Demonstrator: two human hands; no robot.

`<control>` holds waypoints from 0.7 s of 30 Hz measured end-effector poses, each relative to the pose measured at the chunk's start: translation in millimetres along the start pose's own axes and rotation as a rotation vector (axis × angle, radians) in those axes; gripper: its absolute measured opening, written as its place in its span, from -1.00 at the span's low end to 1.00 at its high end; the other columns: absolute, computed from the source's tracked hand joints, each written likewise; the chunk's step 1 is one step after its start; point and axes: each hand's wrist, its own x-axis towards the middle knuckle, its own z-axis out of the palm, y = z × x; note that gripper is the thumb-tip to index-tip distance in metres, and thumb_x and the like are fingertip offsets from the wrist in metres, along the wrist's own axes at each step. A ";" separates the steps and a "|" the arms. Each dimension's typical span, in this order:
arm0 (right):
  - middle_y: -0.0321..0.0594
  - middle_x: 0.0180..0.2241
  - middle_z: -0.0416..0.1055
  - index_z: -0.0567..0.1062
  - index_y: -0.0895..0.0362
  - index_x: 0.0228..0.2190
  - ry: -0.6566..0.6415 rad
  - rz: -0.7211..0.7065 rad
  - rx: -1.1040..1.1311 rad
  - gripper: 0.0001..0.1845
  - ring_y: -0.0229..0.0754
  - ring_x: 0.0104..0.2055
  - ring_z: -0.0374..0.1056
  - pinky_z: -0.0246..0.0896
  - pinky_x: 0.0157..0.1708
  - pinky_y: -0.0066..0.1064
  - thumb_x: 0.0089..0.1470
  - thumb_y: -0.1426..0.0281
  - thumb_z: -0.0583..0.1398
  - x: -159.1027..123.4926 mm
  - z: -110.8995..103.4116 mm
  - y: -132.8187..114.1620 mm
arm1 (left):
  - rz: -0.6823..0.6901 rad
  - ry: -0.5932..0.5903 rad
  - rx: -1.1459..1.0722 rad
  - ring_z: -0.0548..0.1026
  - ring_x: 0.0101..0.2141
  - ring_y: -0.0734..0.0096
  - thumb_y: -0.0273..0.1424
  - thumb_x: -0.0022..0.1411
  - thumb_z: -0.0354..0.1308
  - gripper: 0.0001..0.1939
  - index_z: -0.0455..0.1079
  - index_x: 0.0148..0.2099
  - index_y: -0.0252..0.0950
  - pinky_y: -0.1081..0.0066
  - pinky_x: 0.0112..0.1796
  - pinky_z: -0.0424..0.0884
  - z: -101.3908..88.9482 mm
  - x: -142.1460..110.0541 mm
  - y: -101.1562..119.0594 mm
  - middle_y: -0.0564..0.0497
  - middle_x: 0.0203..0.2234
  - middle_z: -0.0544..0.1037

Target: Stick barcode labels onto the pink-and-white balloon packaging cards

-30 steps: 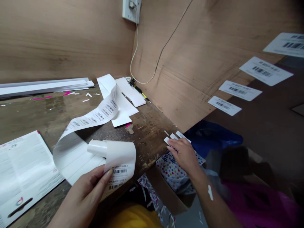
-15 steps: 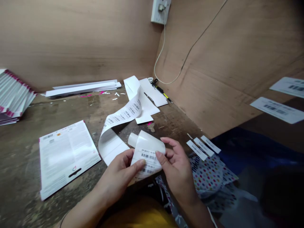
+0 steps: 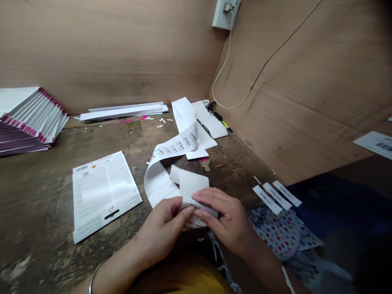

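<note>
Here, a white paper strip of barcode labels (image 3: 175, 148) loops across the worn brown table (image 3: 234, 165) beside a flat white printed packet (image 3: 105, 194); left hand (image 3: 157, 228) and right hand (image 3: 231, 218), turned inward, partly hide the strip, fingers clamped on it.

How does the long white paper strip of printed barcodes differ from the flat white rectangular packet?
The long white paper strip curls, while the white rectangular packet lies flat. The left hand and right hand hold the strip; neither touches the packet. Both are mostly white and show barcodes.
</note>
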 end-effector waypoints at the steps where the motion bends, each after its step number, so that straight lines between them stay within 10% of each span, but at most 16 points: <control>1: -0.24 -0.24 0.50 0.52 0.06 -0.20 0.025 0.065 0.047 -0.80 -0.18 -0.15 0.38 0.29 -0.10 -0.34 0.08 0.41 0.22 -0.1 2.3 0.5 | 0.013 -0.013 0.035 0.38 -0.38 0.38 -0.26 0.21 0.07 -0.74 0.44 -0.30 -0.37 0.45 -0.30 0.31 -1.3 -0.7 0.3 0.00 -0.43 0.50; 11: -0.24 -0.38 0.51 0.55 0.09 -0.36 0.424 0.290 0.205 -0.88 -0.19 -0.33 0.41 0.32 -0.29 -0.38 0.10 0.37 0.19 -8.4 22.7 4.2 | -0.015 -0.057 0.109 0.42 -0.35 0.35 -0.26 0.26 0.00 -0.68 0.47 -0.13 -0.35 0.46 -0.29 0.33 -1.6 1.4 -2.9 0.00 -0.38 0.55; 14: -0.25 -0.43 0.49 0.51 0.14 -0.34 0.872 0.361 0.265 -0.80 -0.17 -0.40 0.41 0.34 -0.34 -0.29 0.10 0.26 0.18 -14.3 -12.4 22.1 | 0.008 -0.013 0.268 0.45 -0.29 0.31 -0.23 0.27 -0.02 -0.66 0.48 -0.09 -0.29 0.45 -0.24 0.33 -3.5 -0.4 -5.3 0.02 -0.33 0.57; 17: -0.19 -0.35 0.49 0.52 0.18 -0.31 1.177 0.212 -0.207 -0.82 -0.11 -0.31 0.41 0.31 -0.21 -0.17 0.04 0.33 0.24 -37.4 -63.5 42.4 | 0.019 0.064 0.392 0.47 -0.23 0.28 -0.18 0.26 -0.01 -0.64 0.45 -0.03 -0.22 0.44 -0.16 0.32 -7.2 -0.8 -7.8 0.04 -0.25 0.58; 21: -0.15 -0.30 0.52 0.54 0.14 -0.32 0.685 -0.022 -0.902 -0.88 -0.10 -0.23 0.36 0.25 -0.14 -0.19 0.03 0.50 0.23 -77.4 -86.0 66.1 | -0.022 0.061 0.413 0.48 -0.20 0.26 -0.09 0.25 -0.03 -0.57 0.41 0.01 -0.20 0.43 -0.14 0.34 -7.7 2.3 -9.6 0.05 -0.18 0.57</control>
